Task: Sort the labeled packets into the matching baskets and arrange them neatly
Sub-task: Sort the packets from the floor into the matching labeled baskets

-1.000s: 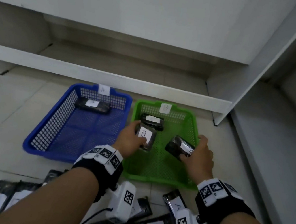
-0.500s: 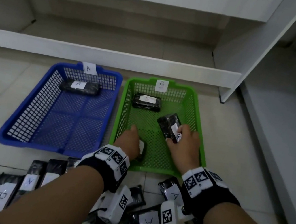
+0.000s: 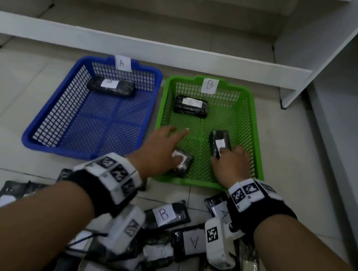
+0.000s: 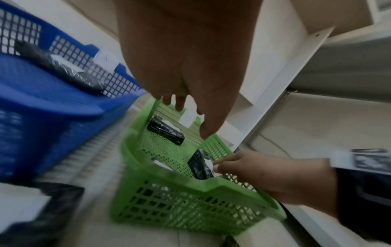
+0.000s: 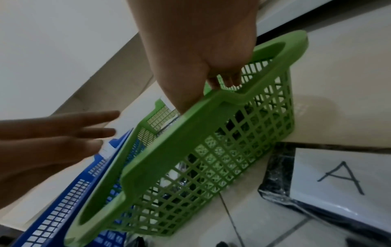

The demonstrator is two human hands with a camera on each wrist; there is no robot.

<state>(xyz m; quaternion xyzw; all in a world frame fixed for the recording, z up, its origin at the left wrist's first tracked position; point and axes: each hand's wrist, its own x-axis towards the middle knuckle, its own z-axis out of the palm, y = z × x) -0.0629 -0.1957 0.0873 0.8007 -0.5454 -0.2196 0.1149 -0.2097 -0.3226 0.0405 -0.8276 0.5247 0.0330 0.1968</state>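
R hand [image 3: 230, 164] grips packet [image 3: 219, 145] in green basket [image 3: 256, 133].

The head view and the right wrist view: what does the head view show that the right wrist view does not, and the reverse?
Only the head view shows the inside of both baskets: one A packet in the blue basket, three packets in the green basket, the right hand touching the packet on the right, and the pile of unsorted packets on the floor. Only the right wrist view shows the green basket's outer wall from below, close up, and one A packet on the floor large and readable. Both show the two baskets and the left hand with straight fingers.
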